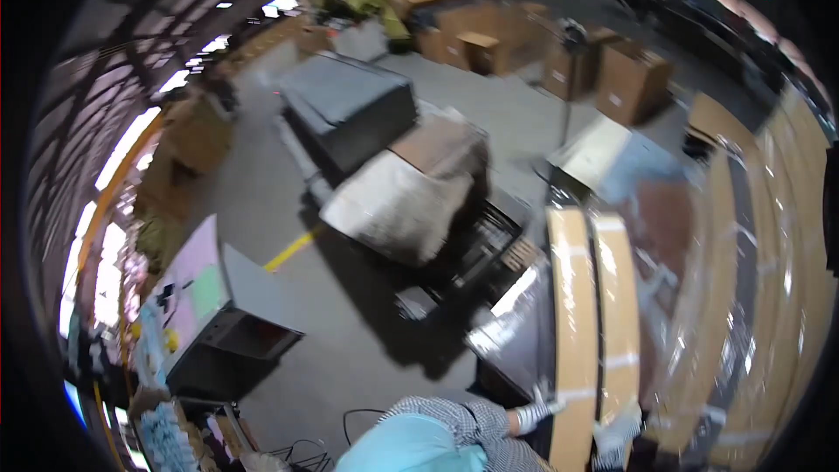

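My left hand (533, 413), in a white glove, is at the left edge of a long narrow cardboard piece (572, 306), touching it. Its fingers look spread and partly overlap the edge. My right hand (618, 435), also gloved, is at the near end of a second long cardboard piece (618, 288); motion blur and the frame's lower part hide how its fingers are set. The two tan pieces lie side by side with a dark gap between them, pale tape bands crossing them. Checked sleeves (454, 413) and a light blue garment (411, 446) are mine.
Long plastic-wrapped cardboard packages (760, 297) stand along the right. Ahead, a pallet jack or cart-like dark base (472, 253) carries a white-wrapped bundle (393, 205). A grey cabinet-like box (350, 109) stands behind it. At left is another box-shaped unit (232, 306); cartons (634, 79) line the back.
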The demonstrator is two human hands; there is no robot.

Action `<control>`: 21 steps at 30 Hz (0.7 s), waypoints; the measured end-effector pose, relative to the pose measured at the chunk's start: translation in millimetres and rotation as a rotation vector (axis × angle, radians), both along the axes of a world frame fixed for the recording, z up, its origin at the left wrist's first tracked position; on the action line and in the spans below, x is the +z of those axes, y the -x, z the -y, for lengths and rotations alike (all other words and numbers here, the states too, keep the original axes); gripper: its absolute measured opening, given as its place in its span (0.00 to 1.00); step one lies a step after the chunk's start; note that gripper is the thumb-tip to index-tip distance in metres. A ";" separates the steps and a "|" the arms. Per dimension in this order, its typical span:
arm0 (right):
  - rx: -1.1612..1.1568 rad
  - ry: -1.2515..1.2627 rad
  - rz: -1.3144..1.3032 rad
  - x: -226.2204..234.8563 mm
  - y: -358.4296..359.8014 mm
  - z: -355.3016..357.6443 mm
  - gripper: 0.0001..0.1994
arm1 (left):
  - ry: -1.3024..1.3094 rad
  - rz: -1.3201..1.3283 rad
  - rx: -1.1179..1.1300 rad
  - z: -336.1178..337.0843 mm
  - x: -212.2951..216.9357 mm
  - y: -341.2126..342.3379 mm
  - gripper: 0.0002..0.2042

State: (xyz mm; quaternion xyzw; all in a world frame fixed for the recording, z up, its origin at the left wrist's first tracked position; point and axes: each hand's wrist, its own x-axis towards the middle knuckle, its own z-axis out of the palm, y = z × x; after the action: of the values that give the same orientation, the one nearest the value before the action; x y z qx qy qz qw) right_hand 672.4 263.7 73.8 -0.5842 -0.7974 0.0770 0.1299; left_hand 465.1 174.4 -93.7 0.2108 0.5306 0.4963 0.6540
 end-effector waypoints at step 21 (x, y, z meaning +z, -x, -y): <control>0.112 0.317 0.526 88.7 157.2 5.1 0.58 | 0.288 0.537 0.092 90.3 148.1 98.1 0.49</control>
State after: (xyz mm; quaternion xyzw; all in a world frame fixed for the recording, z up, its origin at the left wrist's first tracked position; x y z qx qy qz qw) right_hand 515.2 258.5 162.5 -0.5522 -0.8127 0.0537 -0.1781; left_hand 367.0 84.0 54.4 -0.0470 0.4127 0.4829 0.7709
